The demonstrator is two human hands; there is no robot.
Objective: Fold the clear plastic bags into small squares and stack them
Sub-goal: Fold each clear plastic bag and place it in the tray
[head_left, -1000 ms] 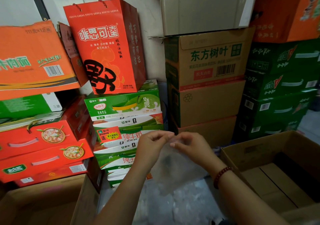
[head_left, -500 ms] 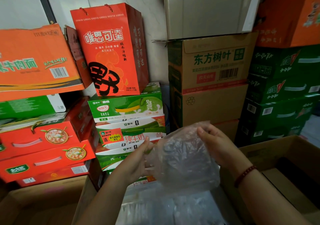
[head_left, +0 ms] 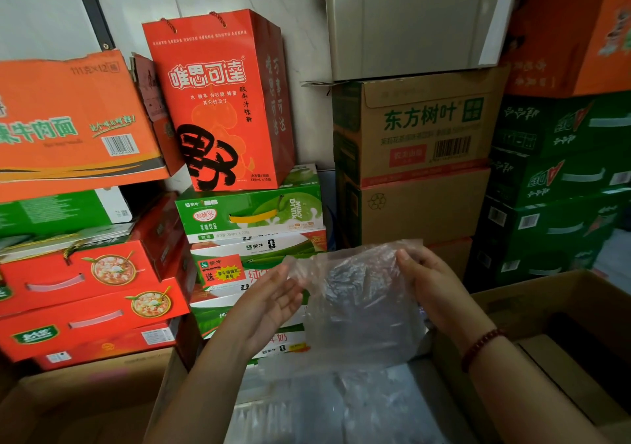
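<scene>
Bag (head_left: 358, 293) hangs from right hand (head_left: 433, 293), grip pinching top-right edge. Left hand (head_left: 273, 303) fingers apart, touching top-left corner, nearer loose edge.

The clear plastic bag (head_left: 358, 293) veils the cartons behind it and covers the right hand (head_left: 433, 290) past its fingertips, so its grip cannot be made out. Below both hands, more clear plastic (head_left: 341, 409) blurs together, layers uncountable, cut by the bottom edge. The open cardboard box (head_left: 563, 324) right of the right hand runs off frame.
</scene>
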